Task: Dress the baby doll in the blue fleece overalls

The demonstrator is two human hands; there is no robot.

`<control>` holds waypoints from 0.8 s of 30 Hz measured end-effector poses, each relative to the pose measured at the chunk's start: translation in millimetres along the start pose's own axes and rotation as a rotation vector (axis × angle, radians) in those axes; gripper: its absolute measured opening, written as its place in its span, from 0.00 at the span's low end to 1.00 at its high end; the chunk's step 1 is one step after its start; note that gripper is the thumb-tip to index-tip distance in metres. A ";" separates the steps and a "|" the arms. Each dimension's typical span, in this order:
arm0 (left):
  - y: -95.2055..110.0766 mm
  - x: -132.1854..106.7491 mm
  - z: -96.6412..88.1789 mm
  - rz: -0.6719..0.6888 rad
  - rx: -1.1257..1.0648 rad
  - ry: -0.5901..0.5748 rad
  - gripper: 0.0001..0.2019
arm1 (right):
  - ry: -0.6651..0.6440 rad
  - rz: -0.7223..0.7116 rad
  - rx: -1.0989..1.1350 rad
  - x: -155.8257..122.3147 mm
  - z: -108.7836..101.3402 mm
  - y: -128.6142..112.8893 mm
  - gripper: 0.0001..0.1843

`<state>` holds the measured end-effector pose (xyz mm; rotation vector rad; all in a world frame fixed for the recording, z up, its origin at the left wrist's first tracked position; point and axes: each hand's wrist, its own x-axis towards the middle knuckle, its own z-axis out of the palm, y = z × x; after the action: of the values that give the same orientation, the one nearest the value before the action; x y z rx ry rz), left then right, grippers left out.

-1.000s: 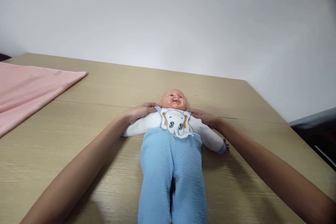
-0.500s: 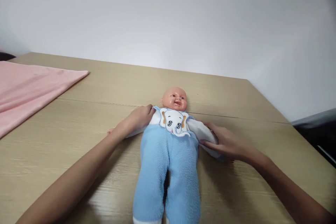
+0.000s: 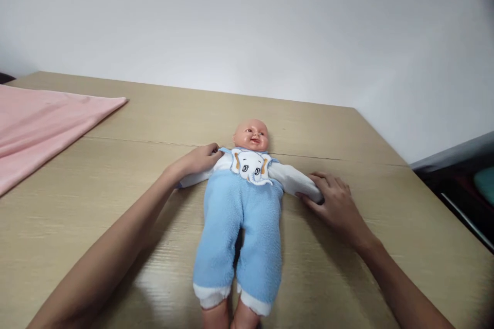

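Observation:
A baby doll point(image 3: 241, 205) lies face up on the table, its head at the far side and its bare legs cut off by the lower frame edge. It wears blue fleece overalls with white cuffs, a white elephant bib point(image 3: 252, 167) and a white long-sleeved top. My left hand point(image 3: 198, 159) is closed at the shoulder and upper sleeve on the left; its fingertips are partly hidden. On the other side, my right hand point(image 3: 335, 203) wraps round the lower end of the stretched-out white sleeve point(image 3: 295, 180), thumb below and fingers above, covering the doll's hand.
A pink cloth point(image 3: 46, 126) lies flat on the left of the wooden table point(image 3: 162, 118). A seam crosses the tabletop near the doll's neck. Behind the table rises a pale wall point(image 3: 247, 25). Dark items point(image 3: 455, 185) stand beyond the right edge.
My right hand has slid outward to the sleeve's end, and that doll arm now points further out. The view has shifted slightly, so the doll's leg cuffs and legs show. My left hand stays at the shoulder.

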<state>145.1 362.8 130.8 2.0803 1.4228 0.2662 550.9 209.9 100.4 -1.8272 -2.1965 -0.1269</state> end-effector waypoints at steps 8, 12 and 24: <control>35.7 -66.5 11.8 0.015 -0.072 0.367 0.28 | 0.128 0.170 0.354 -71.3 -13.1 -130.1 0.38; 66.5 -158.6 62.6 0.025 -0.139 0.588 0.28 | -0.068 0.310 0.600 -117.8 -12.3 -184.2 0.52; 30.0 -286.4 150.8 0.037 -0.084 0.420 0.44 | 0.038 0.340 0.755 -145.5 6.8 -206.5 0.46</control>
<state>124.2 43.4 74.0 2.0611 1.5754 0.8029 372.0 33.0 77.6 -1.6643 -1.5437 0.6391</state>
